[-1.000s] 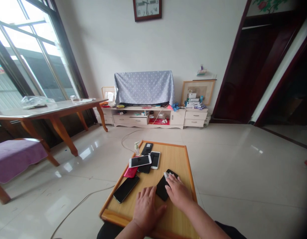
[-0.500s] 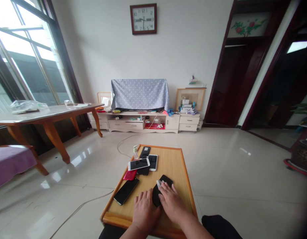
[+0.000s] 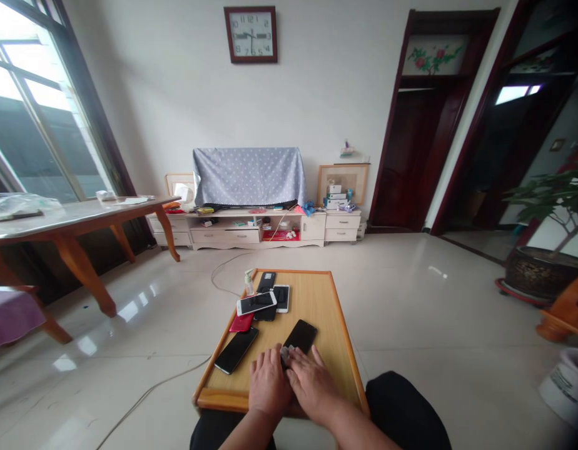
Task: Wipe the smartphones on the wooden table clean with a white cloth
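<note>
A black smartphone (image 3: 302, 334) lies on the small wooden table (image 3: 317, 294), its near end hidden by my hands. My right hand (image 3: 312, 378) presses a crumpled greyish wipe (image 3: 287, 354) against the phone's near part, fingers closed over it. At the phone's near left edge, my left hand (image 3: 270, 381) grips the phone, its fingers bent and close together; its thumb is hidden. Further left rests another black phone (image 3: 236, 351). Beyond it are a red phone or case (image 3: 242, 322), a white-framed phone (image 3: 257, 304) lying across others, and a clear pump bottle (image 3: 249, 283).
A larger table (image 3: 73, 219) stands by the window on the left. Against the far wall is a low white cabinet (image 3: 312, 230) with a cloth-covered shape (image 3: 249, 175) on top. A cable (image 3: 152, 387) runs over the floor. A potted plant (image 3: 542, 272) stands at right.
My right hand and the wipe have moved down the phone toward its near end, baring more of the far part of its screen. The view has turned slightly right.
</note>
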Demonstrator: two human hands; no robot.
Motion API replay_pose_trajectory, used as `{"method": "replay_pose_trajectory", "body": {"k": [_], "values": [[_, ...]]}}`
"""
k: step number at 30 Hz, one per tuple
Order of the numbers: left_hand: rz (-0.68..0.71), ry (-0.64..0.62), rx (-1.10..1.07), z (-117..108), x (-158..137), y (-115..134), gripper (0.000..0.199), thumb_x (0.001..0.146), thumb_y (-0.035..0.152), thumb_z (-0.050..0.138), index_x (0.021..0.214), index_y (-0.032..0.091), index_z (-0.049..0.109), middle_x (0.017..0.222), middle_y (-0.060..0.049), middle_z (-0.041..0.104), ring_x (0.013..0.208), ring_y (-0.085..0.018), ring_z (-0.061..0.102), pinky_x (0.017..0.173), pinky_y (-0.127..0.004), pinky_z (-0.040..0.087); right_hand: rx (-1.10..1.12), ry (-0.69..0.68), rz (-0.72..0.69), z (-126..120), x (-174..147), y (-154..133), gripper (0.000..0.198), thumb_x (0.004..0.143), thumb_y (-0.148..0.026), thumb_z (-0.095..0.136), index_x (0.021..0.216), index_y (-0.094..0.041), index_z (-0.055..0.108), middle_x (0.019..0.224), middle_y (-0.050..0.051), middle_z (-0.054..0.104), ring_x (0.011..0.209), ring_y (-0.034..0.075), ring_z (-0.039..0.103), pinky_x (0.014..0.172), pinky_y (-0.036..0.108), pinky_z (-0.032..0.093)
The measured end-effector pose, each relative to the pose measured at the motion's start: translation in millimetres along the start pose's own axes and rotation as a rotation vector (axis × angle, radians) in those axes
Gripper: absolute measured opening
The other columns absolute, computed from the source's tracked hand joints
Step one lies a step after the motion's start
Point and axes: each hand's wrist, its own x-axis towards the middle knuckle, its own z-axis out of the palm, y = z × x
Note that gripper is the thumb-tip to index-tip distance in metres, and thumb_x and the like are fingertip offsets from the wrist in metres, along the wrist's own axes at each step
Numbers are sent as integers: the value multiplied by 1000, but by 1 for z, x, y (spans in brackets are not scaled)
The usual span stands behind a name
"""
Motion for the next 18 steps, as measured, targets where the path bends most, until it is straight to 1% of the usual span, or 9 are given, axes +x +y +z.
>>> {"method": "replay_pose_trajectory", "body": {"k": [3,5,7,9,11,12,14,15,18], "values": [[-1,13,-12,-4,-2,4,54,84,41,58,133,19,51,126,-10,63,117,-28,52,99,-40,31,-71,14,83,-16,0,14,48,106,-39,25,148,-30,46,152,3,48,143,20,38,123,50,5],[3,10,-11,-7,-3,6,61,81,49,61,133,19,50,126,-11,62,119,-29,51,100,-40,31,-109,39,162,-26,3,24,50,106,-39,23,147,-25,47,153,7,46,145,23,36,122,53,5],[3,-9,-9,-8,-4,7,63,79,51,62,133,20,50,127,-11,62,119,-29,51,100,-40,31,-124,56,195,-31,4,27,53,106,-39,22,146,-20,49,153,12,45,147,26,32,121,56,4],[-3,-29,-9,-10,-4,7,60,81,48,60,134,20,50,127,-11,61,120,-28,50,100,-39,31,-128,48,173,-26,1,18,53,105,-40,23,148,-18,47,152,12,47,146,26,32,122,53,5],[-4,-48,-11,-12,-4,6,54,83,39,57,133,21,49,127,-10,61,119,-27,51,100,-38,30,-117,30,99,-16,-5,4,53,105,-41,24,149,-21,45,151,9,49,144,23,37,123,47,6],[-3,-58,-11,-13,-4,6,51,83,33,56,132,21,50,127,-10,61,119,-26,51,100,-38,30,-104,29,41,-12,-8,-3,53,106,-40,23,149,-21,45,150,9,50,143,22,39,124,47,4],[4,-71,-11,-14,-5,5,48,83,27,55,130,22,51,126,-9,62,117,-24,52,100,-37,30,-92,28,-12,-7,-12,-8,52,106,-38,22,148,-23,47,148,7,52,142,21,41,124,46,1],[7,-73,-12,-14,-5,6,48,83,29,56,130,23,52,126,-9,62,117,-25,52,100,-36,30,-96,26,-2,-9,-11,-7,51,106,-37,22,148,-23,48,148,7,53,141,20,41,124,47,1],[21,-71,-16,-14,-6,8,54,82,43,60,130,23,52,127,-9,62,120,-27,51,101,-38,31,-125,28,112,-23,-3,8,50,105,-35,23,146,-23,50,150,8,50,142,22,40,123,51,2]]}}
